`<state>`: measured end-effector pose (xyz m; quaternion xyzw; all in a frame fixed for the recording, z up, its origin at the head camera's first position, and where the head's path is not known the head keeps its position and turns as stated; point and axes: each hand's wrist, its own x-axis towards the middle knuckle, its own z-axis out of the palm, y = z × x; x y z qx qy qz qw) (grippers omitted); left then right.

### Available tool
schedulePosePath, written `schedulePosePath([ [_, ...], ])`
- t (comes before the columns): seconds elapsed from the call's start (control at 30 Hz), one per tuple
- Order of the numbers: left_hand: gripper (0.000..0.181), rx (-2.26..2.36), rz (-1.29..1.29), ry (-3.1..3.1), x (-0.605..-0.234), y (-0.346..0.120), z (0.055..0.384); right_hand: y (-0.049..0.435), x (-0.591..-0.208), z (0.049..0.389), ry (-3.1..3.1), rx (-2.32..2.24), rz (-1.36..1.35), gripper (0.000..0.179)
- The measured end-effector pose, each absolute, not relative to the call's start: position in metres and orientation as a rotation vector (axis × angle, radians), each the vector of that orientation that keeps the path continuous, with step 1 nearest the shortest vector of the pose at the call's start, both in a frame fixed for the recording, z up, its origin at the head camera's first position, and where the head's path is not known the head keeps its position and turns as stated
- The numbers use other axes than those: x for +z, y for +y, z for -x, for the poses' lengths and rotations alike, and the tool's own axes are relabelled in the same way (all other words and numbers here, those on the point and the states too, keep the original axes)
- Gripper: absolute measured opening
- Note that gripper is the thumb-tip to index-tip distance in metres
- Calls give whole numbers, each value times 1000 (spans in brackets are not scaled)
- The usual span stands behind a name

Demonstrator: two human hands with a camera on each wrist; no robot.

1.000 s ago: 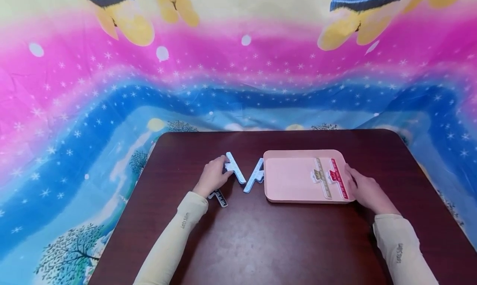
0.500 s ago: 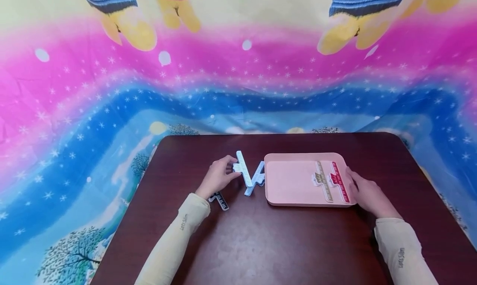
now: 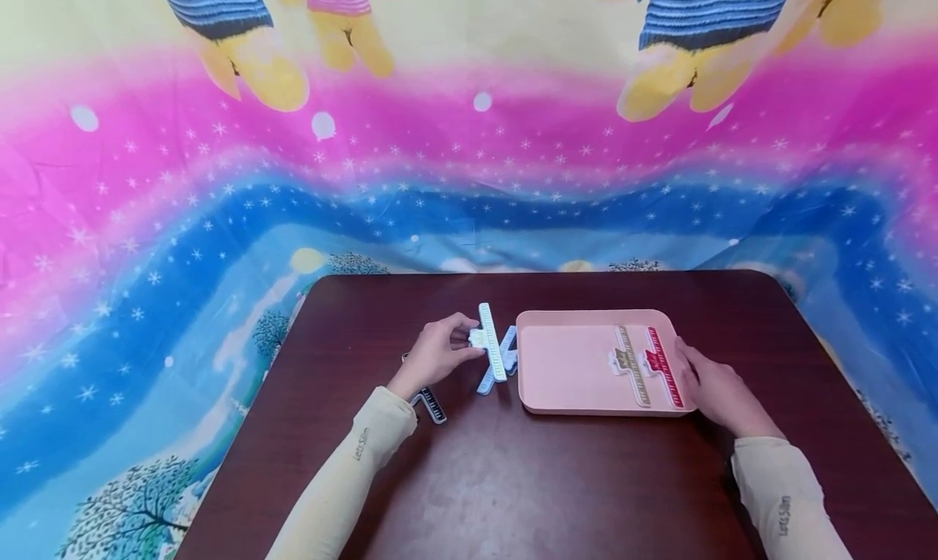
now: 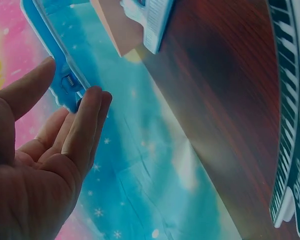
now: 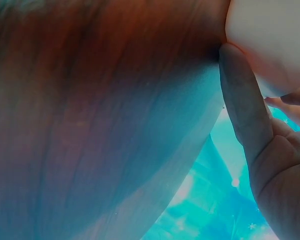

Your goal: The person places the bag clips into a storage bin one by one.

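Note:
My left hand (image 3: 440,352) pinches a light blue clip (image 3: 493,344) with a piano-key pattern, thumb against the fingers at its handle. The left wrist view shows its spring and long bar (image 4: 42,27) slanting up from my fingertips. A second light blue clip (image 3: 486,378) lies on the table, partly behind the held one, right by the tray's left side. A black piano-key clip (image 3: 434,406) lies below my left wrist, partly covered. My right hand (image 3: 725,393) holds the right edge of a pink tray (image 3: 560,408); the right wrist view shows a straight thumb (image 5: 245,95) against its wall.
Inside the tray, a gold clip (image 3: 634,369) and a red clip (image 3: 663,369) lie side by side toward the right. The dark wooden table (image 3: 535,487) has rounded far corners. A printed cloth backdrop (image 3: 469,153) hangs behind it.
My left hand has lifted the light blue clip and carried it right, toward the tray, turning it more upright. It now overlaps the second blue clip in view. My right hand stays at the tray.

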<state>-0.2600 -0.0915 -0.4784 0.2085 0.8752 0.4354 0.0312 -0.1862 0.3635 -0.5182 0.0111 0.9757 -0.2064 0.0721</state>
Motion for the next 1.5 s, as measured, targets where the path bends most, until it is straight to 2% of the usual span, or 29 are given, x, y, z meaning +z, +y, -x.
schedulePosePath([
  [0.63, 41, 1341, -807, 2570, -459, -48, 263, 362, -515, 185, 2931, -600, -39, 64],
  [0.9, 33, 1334, -865, 2524, -458, -25, 268, 362, -514, 186, 2934, -602, -21, 64],
  [1.5, 37, 1257, -929, 2506, -451, 27, 280, 360, -514, 187, 2926, -599, -47, 63],
])
